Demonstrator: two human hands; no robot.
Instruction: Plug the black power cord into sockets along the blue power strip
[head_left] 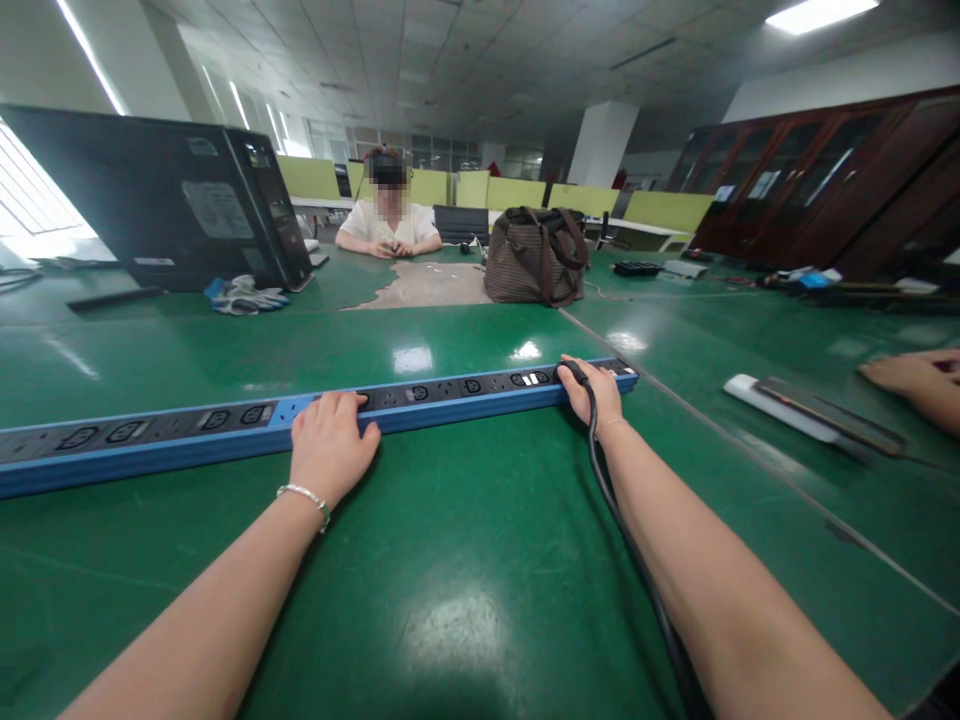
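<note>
- Across the green tabletop, a long blue power strip lies face up, running from beyond the left edge of view to the right of centre; its dark upper face carries a row of sockets.
- Left hand: laid over the strip near a light-blue socket panel, fingers loosely bent on the upper face, thumb spread along the front side. It is not closed round the strip; how hard it presses cannot be told.
- Right hand: closed on a black plug near the strip's right end. A thick black cable runs from the plug toward the wearer, beside the right forearm.
- Step in hand, as judged: working the plug at a socket, with the left hand bracing the strip. The fingers hide the contact, so whether the plug is fully seated cannot be told.
- Next move, as judged: it calls for a firm grip on the plug body, force square to the strip's face, and a steady left hand lest the strip slide or tip.
- Surroundings: a brown bag stands beyond the strip; a co-worker sits opposite.
</note>
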